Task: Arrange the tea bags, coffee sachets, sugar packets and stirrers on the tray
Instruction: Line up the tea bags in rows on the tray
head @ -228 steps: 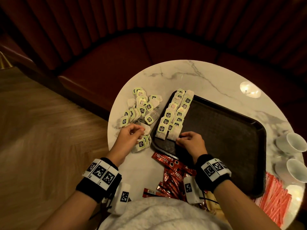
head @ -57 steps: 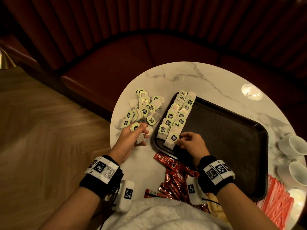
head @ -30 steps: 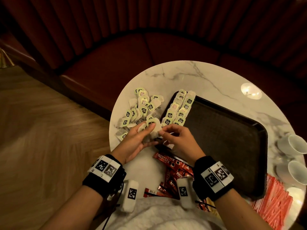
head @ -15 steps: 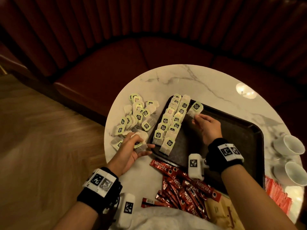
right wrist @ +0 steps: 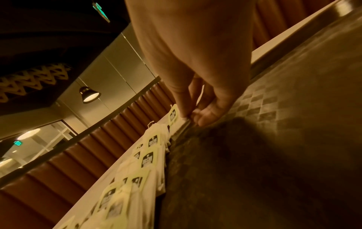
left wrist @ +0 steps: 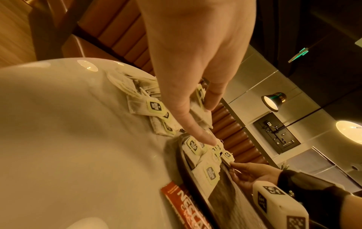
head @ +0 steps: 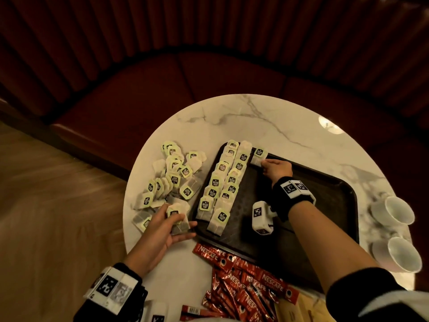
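Observation:
A dark tray (head: 325, 201) lies on the round marble table (head: 267, 122). Two rows of green-tagged tea bags (head: 222, 180) run along the tray's left side. My right hand (head: 276, 169) pinches one tea bag (head: 259, 155) at the tray's far left corner, beside the rows; its fingertips (right wrist: 195, 115) hold the bag's edge. My left hand (head: 162, 226) holds a small stack of tea bags (head: 177, 217) on the table, just left of the tray, thumb (left wrist: 212, 99) on top. A loose pile of tea bags (head: 173, 177) lies beyond it.
Red Nescafe coffee sachets (head: 243, 280) are heaped at the table's near edge. Two white cups (head: 394, 233) stand right of the tray. A dark red bench (head: 185, 84) curves behind the table, with wooden floor (head: 46, 205) on the left.
My right hand took a tea bag from my left hand, carried it to the tray's far left corner and now lowers it there. My left hand stays beside the tray with its stack.

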Available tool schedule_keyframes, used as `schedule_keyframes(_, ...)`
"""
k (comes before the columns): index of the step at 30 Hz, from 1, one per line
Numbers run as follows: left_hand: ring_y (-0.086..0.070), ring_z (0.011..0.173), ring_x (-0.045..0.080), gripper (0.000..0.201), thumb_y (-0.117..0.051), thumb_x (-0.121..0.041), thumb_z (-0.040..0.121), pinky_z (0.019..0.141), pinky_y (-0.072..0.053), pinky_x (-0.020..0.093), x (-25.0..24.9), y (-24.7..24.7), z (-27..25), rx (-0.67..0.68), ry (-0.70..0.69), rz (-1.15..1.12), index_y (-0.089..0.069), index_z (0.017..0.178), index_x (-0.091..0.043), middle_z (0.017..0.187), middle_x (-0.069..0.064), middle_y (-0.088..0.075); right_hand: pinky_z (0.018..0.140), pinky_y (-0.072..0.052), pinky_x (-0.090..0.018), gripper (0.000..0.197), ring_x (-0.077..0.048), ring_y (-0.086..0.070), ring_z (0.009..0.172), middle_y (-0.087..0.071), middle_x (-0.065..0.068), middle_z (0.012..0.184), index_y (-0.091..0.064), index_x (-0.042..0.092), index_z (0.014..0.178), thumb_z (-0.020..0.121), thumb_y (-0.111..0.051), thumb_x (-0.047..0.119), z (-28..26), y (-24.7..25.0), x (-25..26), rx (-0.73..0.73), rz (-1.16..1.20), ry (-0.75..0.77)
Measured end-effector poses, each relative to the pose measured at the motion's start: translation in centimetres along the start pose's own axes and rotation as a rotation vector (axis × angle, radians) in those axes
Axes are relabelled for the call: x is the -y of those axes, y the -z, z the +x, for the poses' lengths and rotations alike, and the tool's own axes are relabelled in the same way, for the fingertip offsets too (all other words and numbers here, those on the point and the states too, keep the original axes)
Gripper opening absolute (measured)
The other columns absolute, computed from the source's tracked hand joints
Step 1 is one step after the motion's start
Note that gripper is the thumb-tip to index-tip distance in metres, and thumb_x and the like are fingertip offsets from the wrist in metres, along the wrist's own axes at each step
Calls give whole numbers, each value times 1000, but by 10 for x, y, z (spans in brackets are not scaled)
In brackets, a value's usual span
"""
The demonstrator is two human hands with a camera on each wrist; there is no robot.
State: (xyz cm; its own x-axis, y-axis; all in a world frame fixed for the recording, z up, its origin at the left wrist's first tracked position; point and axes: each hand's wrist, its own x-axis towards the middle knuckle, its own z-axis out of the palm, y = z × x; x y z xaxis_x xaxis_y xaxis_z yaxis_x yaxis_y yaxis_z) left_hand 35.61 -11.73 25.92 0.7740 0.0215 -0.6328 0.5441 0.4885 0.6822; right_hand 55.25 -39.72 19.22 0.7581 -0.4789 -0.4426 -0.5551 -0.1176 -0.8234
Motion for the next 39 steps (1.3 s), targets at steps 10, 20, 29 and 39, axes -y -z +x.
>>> schedule_keyframes(10, -72, 82, 32, 20, -49, 2, 96, 60, -62, 39, -2, -11, 6, 4, 0, 56, -55, 107, -13, 104, 20, -64, 95, -56, -40, 21, -25, -72, 91, -75, -6, 87, -70, 24, 67, 82, -76, 10, 18, -6, -5, 78, -40, 12)
schedule_keyframes(20, -72, 88, 28, 16, -54, 0, 94, 65, -62, 33, -3, -15, 2, 22, -64, 105, -59, 107, -7, 107, 23, -68, 91, -58, -40, 9, -18, -67, 79, -72, -8, 90, -70, 15, 91, 91, -65, 8, -23, 14, 14, 51, 50, 100)
schedule_keyframes(29, -71, 98, 18, 29, -61, -8, 89, 83, -57, 27, -18, -33, -5, 123, -223, 134, -61, 117, -8, 107, 11, -73, 77, -54, -20, 15, -10, -67, 88, -71, 1, 102, -69, 20, 107, 94, -63, 25, -180, 24, 26, 828, -184, 342)
schedule_keyframes(39, -68, 104, 20, 41, -69, -15, 77, 88, -55, 31, -16, -34, -6, 195, -236, 46, -63, 116, -8, 110, 9, -72, 73, -53, -21, 18, -15, -66, 77, -70, -8, 85, -66, -3, 105, 90, -68, 6, -214, 18, 5, 811, 167, 176)
